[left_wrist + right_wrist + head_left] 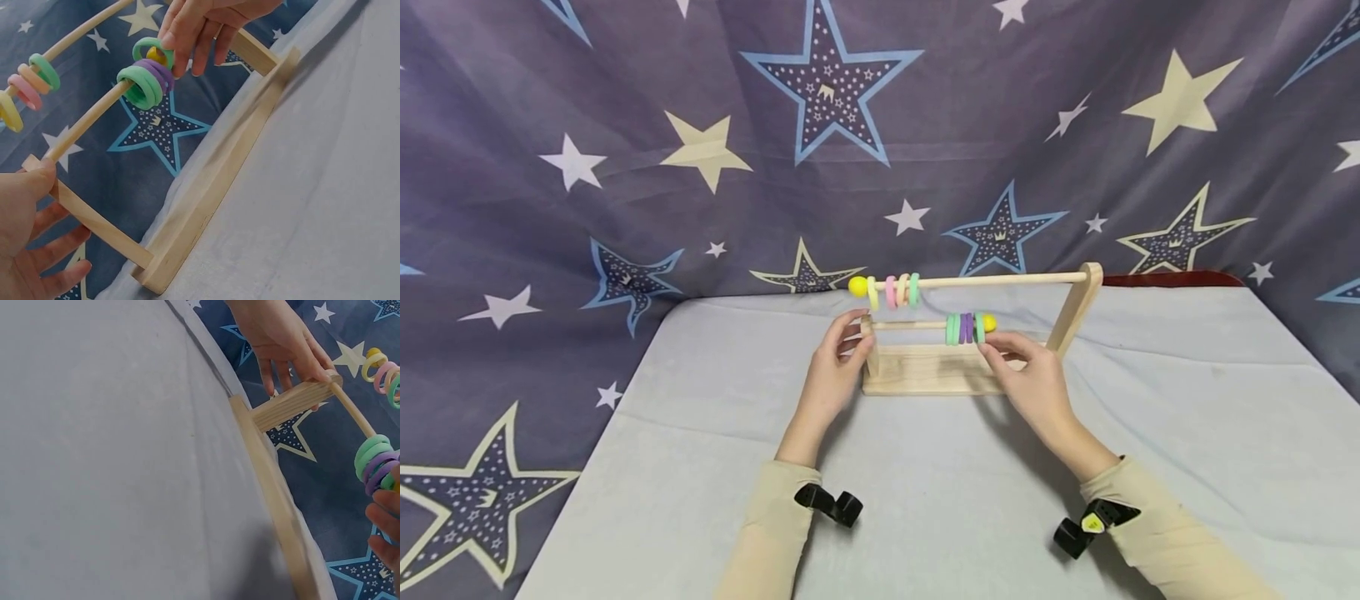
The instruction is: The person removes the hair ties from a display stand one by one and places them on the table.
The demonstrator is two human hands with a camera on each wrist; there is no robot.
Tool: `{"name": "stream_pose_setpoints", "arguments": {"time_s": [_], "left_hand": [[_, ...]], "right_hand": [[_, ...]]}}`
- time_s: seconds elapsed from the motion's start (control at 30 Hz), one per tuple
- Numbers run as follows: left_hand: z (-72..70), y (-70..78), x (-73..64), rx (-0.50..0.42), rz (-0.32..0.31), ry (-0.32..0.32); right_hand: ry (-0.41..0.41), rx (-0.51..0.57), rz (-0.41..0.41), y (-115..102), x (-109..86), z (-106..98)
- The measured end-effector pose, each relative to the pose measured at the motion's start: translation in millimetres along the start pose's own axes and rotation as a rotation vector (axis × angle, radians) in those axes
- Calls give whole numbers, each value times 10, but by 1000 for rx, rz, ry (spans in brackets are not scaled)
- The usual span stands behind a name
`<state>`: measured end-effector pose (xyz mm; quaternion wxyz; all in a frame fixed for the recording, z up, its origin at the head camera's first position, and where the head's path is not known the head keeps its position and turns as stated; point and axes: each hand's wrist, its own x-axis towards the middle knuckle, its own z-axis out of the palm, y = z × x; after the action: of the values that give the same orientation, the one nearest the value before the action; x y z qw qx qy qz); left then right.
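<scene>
A wooden ring rack has a flat base (925, 382), a short post (103, 222) on the left and a taller post (1074, 310) on the right. My left hand (829, 375) grips the short post's top between thumb and fingers. From that post a lower rod (87, 122) runs right, carrying mint-green and purple rings (958, 329) near its yellow end ball (989, 322). My right hand (1033, 379) pinches a mint-green ring (980, 328) at this ball, and the ring encircles the ball in the left wrist view.
Above, the upper rod (1000, 280) reaches left from the tall post, with yellow, pink, peach and green rings (891, 292) near its own yellow ball (857, 287). The rack stands on a pale cloth-covered table (925, 500). A star-patterned curtain (962, 183) hangs behind.
</scene>
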<state>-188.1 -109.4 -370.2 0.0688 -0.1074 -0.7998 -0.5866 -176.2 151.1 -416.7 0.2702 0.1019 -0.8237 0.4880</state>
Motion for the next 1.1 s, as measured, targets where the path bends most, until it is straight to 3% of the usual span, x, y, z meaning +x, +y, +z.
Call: {"name": "stream_pose_setpoints", "arguments": {"time_s": [0.3,0.57,1.1], "left_hand": [[-8,-6,21,-2,-12,-8],[29,-408,143,-20,6,6],[11,-436,132,12,27,-16]], "right_hand": [[18,1,6,4,24,-82],[31,2,-15,28,30,-128],[64,28,19,54,-39,-230]]}}
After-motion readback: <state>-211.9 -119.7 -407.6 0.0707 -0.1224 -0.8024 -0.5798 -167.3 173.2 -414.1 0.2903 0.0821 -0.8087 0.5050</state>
